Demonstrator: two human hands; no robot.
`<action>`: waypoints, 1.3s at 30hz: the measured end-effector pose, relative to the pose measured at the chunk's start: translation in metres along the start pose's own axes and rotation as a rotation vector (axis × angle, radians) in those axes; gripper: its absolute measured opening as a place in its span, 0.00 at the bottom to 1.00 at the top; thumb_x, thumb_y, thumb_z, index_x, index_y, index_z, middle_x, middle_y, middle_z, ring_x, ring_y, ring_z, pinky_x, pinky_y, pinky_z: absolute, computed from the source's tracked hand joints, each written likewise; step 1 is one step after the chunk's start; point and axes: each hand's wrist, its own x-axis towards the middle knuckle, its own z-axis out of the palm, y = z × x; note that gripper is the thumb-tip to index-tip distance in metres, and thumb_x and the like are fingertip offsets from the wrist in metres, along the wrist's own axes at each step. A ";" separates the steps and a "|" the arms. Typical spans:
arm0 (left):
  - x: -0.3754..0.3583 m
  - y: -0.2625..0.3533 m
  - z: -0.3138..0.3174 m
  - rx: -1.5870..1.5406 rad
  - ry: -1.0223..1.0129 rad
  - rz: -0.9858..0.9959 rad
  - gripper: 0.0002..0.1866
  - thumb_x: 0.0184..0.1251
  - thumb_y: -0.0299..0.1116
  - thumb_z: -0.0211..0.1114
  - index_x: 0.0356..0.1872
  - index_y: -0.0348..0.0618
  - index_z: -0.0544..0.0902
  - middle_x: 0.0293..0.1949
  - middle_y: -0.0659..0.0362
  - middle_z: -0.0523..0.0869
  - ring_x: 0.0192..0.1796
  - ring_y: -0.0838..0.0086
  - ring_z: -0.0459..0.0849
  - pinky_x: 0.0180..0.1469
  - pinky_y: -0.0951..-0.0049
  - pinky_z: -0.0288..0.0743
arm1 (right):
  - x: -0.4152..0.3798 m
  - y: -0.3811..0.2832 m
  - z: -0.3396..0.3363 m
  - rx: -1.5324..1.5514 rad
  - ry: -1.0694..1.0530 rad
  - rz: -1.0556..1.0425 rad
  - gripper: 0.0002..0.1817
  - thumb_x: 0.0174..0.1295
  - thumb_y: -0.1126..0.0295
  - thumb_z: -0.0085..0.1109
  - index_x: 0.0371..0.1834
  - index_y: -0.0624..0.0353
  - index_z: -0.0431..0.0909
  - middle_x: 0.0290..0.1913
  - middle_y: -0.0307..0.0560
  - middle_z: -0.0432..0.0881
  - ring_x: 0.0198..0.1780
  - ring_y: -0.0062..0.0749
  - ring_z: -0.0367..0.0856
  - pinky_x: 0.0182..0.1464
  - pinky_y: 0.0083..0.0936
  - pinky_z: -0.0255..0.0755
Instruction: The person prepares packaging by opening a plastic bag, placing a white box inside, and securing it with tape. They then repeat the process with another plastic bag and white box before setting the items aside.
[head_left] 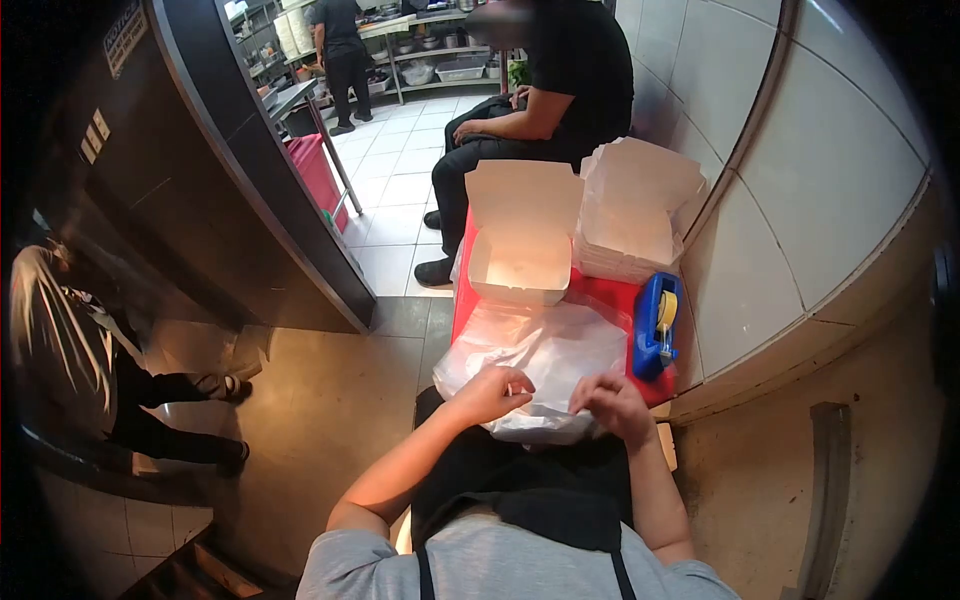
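From the head view, the person sits at a red table (600, 292) against a tiled wall. Both hands work at the near edge of a heap of thin plastic bags (540, 350), which lies on the table in front of the lap. The left hand (490, 393) has its fingers curled, pinching a bit of the film. The right hand (612, 405) is likewise bent, fingertips nipping the same edge, as if teasing one sheet from the rest.

Beyond the bags stands an open box (520, 262), lid up, with nothing in it that I can see. Beside it, to the right, rises a stack (632, 215) of the same boxes, folded up. So I'd judge the boxes are ready and the bagging has barely begun.

The film is milky, soft and crinkled; the boxes are pale, matte card with sharp creases. A blue tape dispenser (657, 325) of hard glossy plastic sits just right of the bags.

A person in black (540, 110) sits further off.
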 end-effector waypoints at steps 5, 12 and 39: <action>-0.031 0.056 -0.028 -0.159 0.203 0.438 0.11 0.58 0.18 0.56 0.39 0.41 0.83 0.32 0.56 0.79 0.41 0.70 0.79 0.43 0.73 0.72 | -0.005 0.036 0.011 -0.543 -0.289 0.424 0.19 0.63 0.59 0.58 0.50 0.61 0.77 0.47 0.42 0.79 0.51 0.23 0.74 0.54 0.21 0.68; -0.106 0.106 -0.091 -0.069 0.220 0.672 0.22 0.52 0.11 0.49 0.48 0.36 0.80 0.50 0.48 0.80 0.52 0.58 0.81 0.53 0.70 0.72 | -0.007 0.027 -0.013 -0.910 -0.388 0.419 0.17 0.64 0.62 0.56 0.49 0.63 0.78 0.48 0.44 0.80 0.52 0.25 0.75 0.55 0.20 0.67; -0.227 0.146 -0.116 -0.374 0.330 0.810 0.37 0.40 0.20 0.54 0.62 0.37 0.64 0.62 0.48 0.67 0.24 0.78 0.74 0.35 0.68 0.79 | 0.053 0.053 0.026 -0.468 -0.264 0.479 0.32 0.65 0.47 0.49 0.66 0.54 0.61 0.58 0.43 0.73 0.54 0.29 0.74 0.48 0.28 0.71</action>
